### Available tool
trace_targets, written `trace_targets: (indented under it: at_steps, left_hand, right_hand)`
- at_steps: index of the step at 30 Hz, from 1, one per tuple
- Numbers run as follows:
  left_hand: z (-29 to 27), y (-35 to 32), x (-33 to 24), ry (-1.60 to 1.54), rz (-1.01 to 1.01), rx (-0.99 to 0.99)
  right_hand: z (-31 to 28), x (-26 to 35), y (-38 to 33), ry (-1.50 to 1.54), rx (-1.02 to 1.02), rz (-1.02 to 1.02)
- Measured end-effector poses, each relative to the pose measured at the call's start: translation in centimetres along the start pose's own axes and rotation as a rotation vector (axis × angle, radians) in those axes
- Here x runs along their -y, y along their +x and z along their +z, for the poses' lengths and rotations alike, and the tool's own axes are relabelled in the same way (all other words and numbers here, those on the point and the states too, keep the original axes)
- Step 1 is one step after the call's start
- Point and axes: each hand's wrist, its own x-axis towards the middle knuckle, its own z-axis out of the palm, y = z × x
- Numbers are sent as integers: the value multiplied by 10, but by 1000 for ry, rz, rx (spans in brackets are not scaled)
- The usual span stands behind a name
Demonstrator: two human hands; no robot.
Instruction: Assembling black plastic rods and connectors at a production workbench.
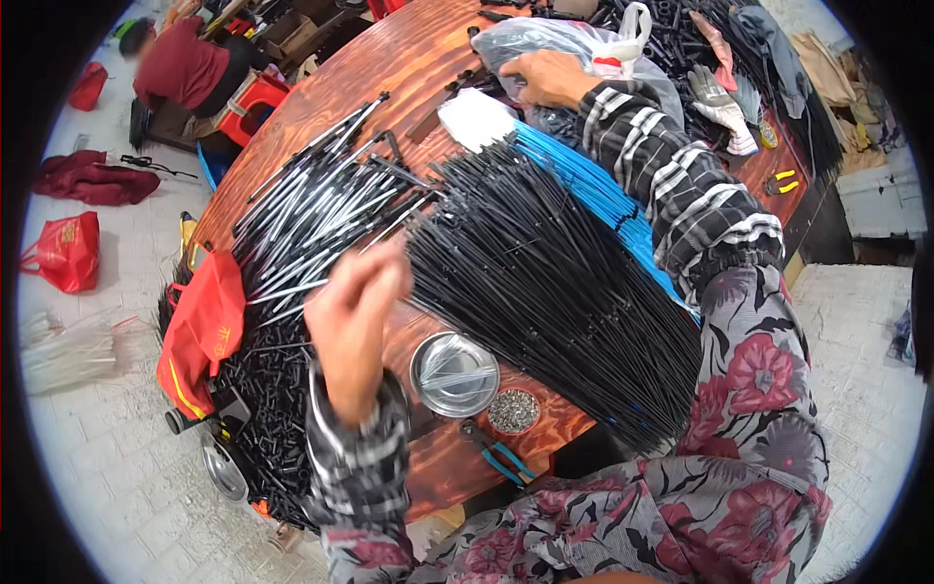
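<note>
My left hand (352,310) is raised over the round wooden table (409,68), fingers pinched on a thin silver-and-black rod (292,290) at the edge of a fanned pile of such rods (311,209). A big bundle of thin black rods (545,282) lies to its right, with a blue bundle (603,200) behind it. My right hand (545,78) reaches far across and rests on a clear plastic bag (555,39) of small black parts.
A round metal dish (454,374), a small lid of tiny metal bits (513,411) and blue-handled pliers (501,456) lie at the near edge. Short black tubes (268,419) and a red bag (202,326) sit at left. Work gloves (722,107) lie far right. Another person (180,63) crouches on the floor.
</note>
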Motion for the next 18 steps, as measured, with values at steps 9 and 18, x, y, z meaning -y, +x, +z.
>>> trace_targets:
  at_steps: [9, 18]
  left_hand:
    - [66, 212, 100, 787, 53, 75]
    - [90, 235, 128, 933, 111, 85]
  right_hand:
    - [-4, 32, 31, 92, 18, -65]
    - [-1, 29, 34, 282, 77, 105]
